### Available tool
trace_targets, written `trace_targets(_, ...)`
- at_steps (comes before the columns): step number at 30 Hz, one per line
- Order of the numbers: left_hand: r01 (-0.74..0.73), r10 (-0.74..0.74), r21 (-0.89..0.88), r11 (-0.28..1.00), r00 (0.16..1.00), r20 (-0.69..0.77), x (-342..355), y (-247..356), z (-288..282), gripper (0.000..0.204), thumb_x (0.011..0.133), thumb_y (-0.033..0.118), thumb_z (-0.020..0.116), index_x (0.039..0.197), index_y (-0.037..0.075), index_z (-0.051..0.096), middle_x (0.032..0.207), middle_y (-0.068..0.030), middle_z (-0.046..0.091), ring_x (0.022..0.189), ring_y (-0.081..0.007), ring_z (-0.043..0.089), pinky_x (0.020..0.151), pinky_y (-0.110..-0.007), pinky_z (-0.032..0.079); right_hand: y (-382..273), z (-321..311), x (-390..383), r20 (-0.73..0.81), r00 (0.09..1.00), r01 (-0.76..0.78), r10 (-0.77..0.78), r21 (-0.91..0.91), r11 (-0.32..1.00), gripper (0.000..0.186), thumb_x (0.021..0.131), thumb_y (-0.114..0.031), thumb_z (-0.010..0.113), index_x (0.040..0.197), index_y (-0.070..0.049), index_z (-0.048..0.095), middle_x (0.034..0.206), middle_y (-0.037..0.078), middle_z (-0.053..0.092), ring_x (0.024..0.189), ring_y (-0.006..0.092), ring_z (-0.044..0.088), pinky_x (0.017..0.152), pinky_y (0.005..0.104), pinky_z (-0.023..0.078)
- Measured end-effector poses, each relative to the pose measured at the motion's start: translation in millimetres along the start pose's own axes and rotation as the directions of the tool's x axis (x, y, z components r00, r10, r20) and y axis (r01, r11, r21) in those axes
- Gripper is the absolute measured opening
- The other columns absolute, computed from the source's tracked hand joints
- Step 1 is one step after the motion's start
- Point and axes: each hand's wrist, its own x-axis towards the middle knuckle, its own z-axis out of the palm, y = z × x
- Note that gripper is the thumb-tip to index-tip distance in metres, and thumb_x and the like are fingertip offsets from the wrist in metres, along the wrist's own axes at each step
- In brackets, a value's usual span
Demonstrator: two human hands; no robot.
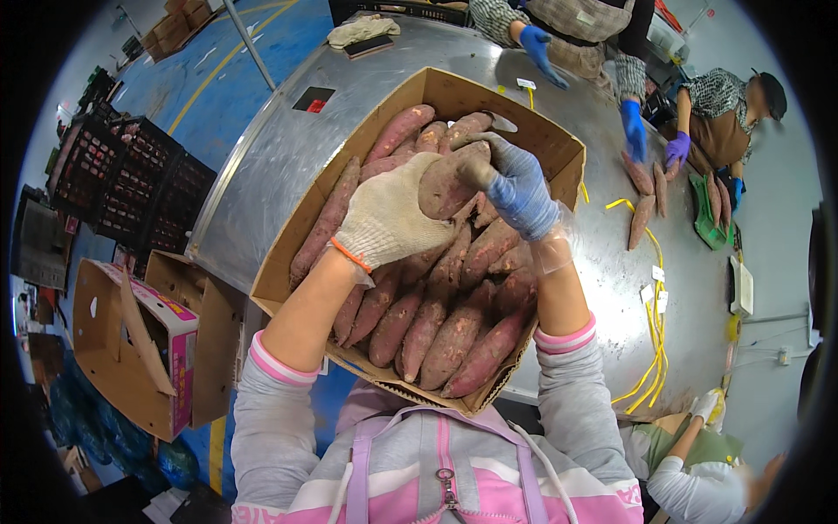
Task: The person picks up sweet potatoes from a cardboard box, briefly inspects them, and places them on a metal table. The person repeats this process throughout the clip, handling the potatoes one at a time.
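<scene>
A reddish sweet potato (448, 185) is held up between my two hands, above an open cardboard box (566, 157). My left hand (393, 210), in a cream knitted glove with an orange cuff edge, is wrapped round its left side. On the other side my right hand (521, 188), in a blue-grey glove, grips it with fingers and thumb closed. Below and around the hands the box is filled with long purple-red sweet potatoes (447, 336), some dusty with soil. Both forearms cross over the near part of the box, and my hands hide some of the contents.
The box rests on a metal table (271, 166). Co-workers in blue and purple gloves stand across it near loose sweet potatoes (642, 218) and a green tray (705, 214). Yellow straps (655, 349) lie at right. Empty cartons (131, 349) and black crates (131, 175) stand at left.
</scene>
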Motion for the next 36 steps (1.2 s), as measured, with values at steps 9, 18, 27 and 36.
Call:
trace_targets(9,0.230,0.147,-0.766,0.600,0.910,0.389,-1,-5,4,0.077,0.066,0.016,0.081,0.132,-0.005,0.048,0.120,-0.0082,0.060,0.108,-0.0155,0.055,0.097,-0.029,0.043,-9,-7,0,-0.016,0.960,-0.242,0.278,0.448,0.861,0.039,0.100,-0.033,0.052,0.076,-0.003,0.064,0.065,-0.006,0.051,0.058,0.0034,0.041,0.052,0.0207,0.034)
trace_targets(18,0.400,0.194,-0.785,0.473,0.822,0.536,-4,-26,12,0.076,0.066,0.019,0.080,0.132,-0.001,0.050,0.118,-0.0053,0.061,0.104,-0.0132,0.055,0.093,-0.028,0.044,-3,-9,-8,0.019,0.992,-0.128,0.127,0.260,0.957,0.046,0.102,-0.038,0.045,0.093,0.000,0.070,0.072,-0.001,0.057,0.065,0.0070,0.047,0.058,0.0245,0.037)
trace_targets(27,0.458,0.325,-0.872,0.175,0.809,0.490,-9,-34,12,0.101,0.060,0.020,0.084,0.145,0.003,0.033,0.135,-0.0097,0.051,0.122,-0.0207,0.049,0.106,-0.035,0.039,-10,-11,-8,0.232,0.973,-0.154,0.013,0.599,0.785,0.047,0.100,-0.041,0.049,0.106,0.002,0.067,0.108,0.015,0.068,0.096,0.0164,0.064,0.085,0.0268,0.050)
trace_targets(36,0.478,0.344,-0.864,0.159,0.793,0.503,-7,-52,22,0.103,0.058,0.023,0.089,0.144,0.001,0.036,0.136,-0.0093,0.050,0.123,-0.0209,0.048,0.106,-0.035,0.037,-9,-13,-10,0.248,0.946,-0.318,0.208,0.589,0.743,0.048,0.095,-0.041,0.054,0.105,0.005,0.065,0.097,0.010,0.068,0.089,0.0177,0.065,0.079,0.0298,0.053)
